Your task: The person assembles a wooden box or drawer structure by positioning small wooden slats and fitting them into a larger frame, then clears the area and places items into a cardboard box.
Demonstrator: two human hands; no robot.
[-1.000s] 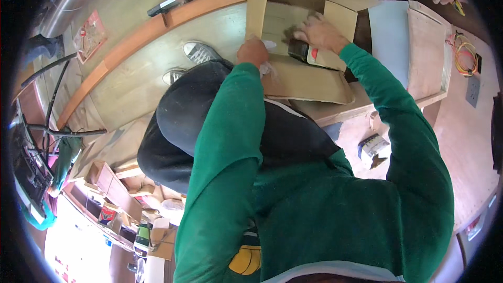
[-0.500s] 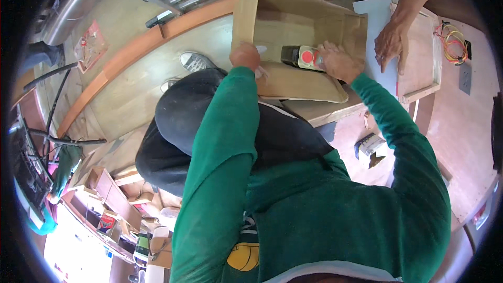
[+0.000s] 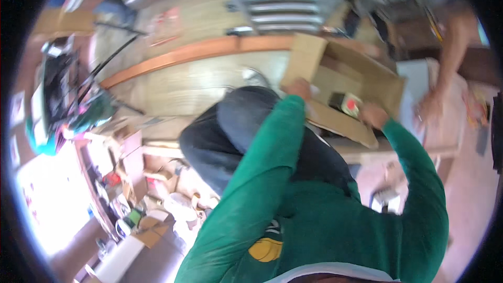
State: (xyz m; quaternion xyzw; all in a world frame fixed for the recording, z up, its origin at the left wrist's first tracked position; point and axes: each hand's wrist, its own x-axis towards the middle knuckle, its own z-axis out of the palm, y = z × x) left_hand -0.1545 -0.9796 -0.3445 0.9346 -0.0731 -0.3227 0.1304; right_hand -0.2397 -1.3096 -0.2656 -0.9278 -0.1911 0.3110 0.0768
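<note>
An open brown cardboard box [image 3: 367,81] lies on the wooden table's [image 3: 361,152] edge in front of me. My left hand [image 3: 299,88], in a green sleeve, grips the box at its left flap. My right hand [image 3: 373,115] sits at the box's near flap and is closed on the handle of a black and red tape dispenser [image 3: 346,104] that rests inside the box. The picture is blurred, so the fingers are hard to make out.
Another person's hand [image 3: 430,110] rests on a white sheet [image 3: 414,81] right of the box. A dark jacket [image 3: 230,131] hangs below the table edge. A cluttered floor with small boxes [image 3: 152,178] lies at lower left, and metal shelving [image 3: 283,0] stands at the top.
The view has swung, so the box sits lower and further right in the picture. The other person's hand has come down next to the box. My hands stay on the box and dispenser.
</note>
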